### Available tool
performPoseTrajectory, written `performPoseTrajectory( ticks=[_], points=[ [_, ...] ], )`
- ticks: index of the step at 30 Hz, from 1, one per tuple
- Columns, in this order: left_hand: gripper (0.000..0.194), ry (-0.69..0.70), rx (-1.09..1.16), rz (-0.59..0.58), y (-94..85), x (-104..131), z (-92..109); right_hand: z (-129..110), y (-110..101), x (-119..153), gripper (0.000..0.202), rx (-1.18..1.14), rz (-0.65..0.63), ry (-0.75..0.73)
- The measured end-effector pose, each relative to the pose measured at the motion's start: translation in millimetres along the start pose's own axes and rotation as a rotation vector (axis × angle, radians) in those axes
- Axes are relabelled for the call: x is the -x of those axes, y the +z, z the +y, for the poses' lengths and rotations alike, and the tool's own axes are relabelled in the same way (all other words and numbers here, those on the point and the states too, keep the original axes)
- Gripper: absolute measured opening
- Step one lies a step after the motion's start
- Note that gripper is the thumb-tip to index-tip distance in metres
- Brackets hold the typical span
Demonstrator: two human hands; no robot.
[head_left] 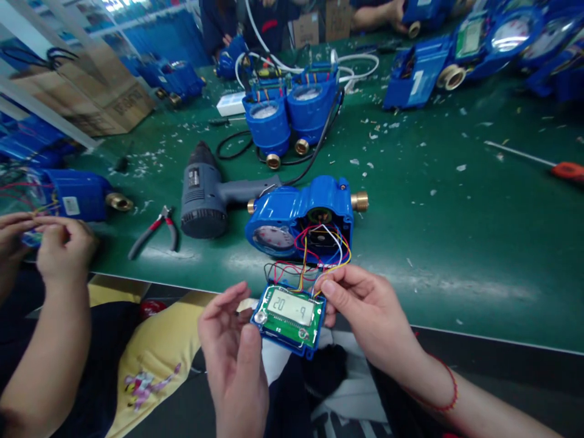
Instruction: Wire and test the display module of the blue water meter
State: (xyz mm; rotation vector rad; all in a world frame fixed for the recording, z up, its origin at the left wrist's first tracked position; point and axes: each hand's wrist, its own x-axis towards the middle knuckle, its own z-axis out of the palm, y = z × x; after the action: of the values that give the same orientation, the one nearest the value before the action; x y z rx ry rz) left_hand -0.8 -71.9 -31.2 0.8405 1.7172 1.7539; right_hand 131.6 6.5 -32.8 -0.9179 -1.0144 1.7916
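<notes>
A green circuit board (280, 328) with a lit display, set in a blue frame, is held at the table's front edge. My left hand (239, 359) supports its left side, with thumb and fingers around the corner. Thumb and forefinger of my right hand (360, 310) pinch at its upper right corner, where thin wires meet the board. Red, yellow, white and black wires (305, 258) run from the board into the open compartment of a blue meter (292, 210), which lies on the table just beyond, its round dial at the left.
A grey heat gun (204, 198) and pliers (155, 231) lie left. Two blue meters (269, 131) stand behind; a screwdriver (566, 171) lies right. Another person's hands (64, 243) work at far left beside a blue meter (75, 193). More meters (417, 73) are at back right.
</notes>
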Motion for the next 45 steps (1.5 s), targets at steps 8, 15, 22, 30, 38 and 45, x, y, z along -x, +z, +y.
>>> performPoseTrajectory(
  ticks=[8,15,22,30,38,45],
  points=[
    [0.052,-0.537,0.460,-0.146,8.4,21,17,6,7,4,0.018,-0.094,0.002,-0.003],
    [0.044,-0.564,0.486,-0.031,11.7,14,22,4,7,5,0.014,0.021,0.069,-0.139],
    [0.044,-0.591,0.530,-0.071,11.1,7,24,1,2,2,0.012,-0.004,0.107,-0.176],
    [0.048,-0.530,0.507,-0.091,5.2,6,19,-2,-4,3,0.018,-0.053,0.030,-0.108],
    [0.043,-0.436,0.501,-0.112,2.4,7,11,-2,-3,16,0.021,0.156,0.002,0.061],
    [0.040,-0.424,0.516,-0.155,3.5,6,13,-11,-1,16,0.027,0.447,-0.191,0.019]
  ],
)
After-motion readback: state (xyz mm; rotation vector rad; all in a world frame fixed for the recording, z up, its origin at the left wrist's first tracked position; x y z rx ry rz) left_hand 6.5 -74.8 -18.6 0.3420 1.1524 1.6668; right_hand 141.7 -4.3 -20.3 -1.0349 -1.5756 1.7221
